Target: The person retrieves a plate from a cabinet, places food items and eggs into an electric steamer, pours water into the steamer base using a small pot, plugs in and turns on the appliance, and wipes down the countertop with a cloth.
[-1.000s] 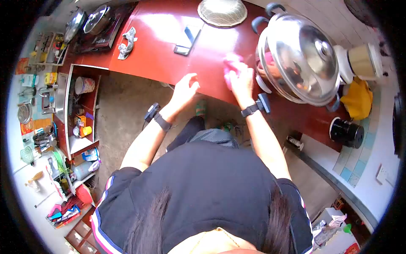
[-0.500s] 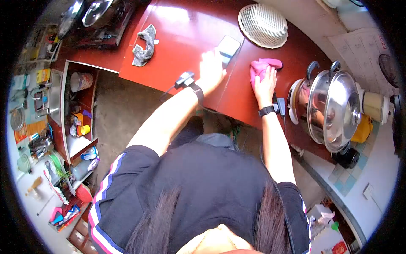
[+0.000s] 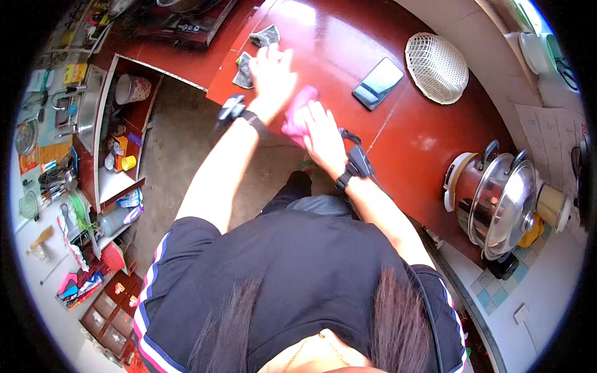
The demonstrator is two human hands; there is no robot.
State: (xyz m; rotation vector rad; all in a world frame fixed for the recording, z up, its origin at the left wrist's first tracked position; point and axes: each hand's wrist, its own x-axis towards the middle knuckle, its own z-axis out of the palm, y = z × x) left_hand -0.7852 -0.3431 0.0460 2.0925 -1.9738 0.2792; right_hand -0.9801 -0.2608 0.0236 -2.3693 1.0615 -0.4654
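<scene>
Pink cloth (image 3: 297, 116) and right hand (image 3: 324, 138), to the right of the phone (image 3: 378, 82) in the earlier head frame, are now to its left, by the near edge of the tabletop (image 3: 336, 68); the left hand (image 3: 273, 78) has gone from beside the phone to the grey cloth (image 3: 242, 73), well to the phone's left. Its fingers are spread apart at the grey cloth, which shows on two sides of them; whether they touch it is unclear. Stretched fingers of the right hand lie against the pink cloth, but blur hides whether they grip it. As things stand, the pink cloth is left of the phone and the grey cloth is not lifted clear; how much surface the pink cloth has passed over cannot be seen.

Just right of the phone, the basket (image 3: 437, 68) seems bottom up, its inside hidden. Farther right and nearer the camera stands the pot (image 3: 465, 204), lid (image 3: 513, 199) on, contents out of sight. Far left of the phone, a bucket (image 3: 129, 91) sits in a cabinet (image 3: 114, 184); its contents cannot be made out.
</scene>
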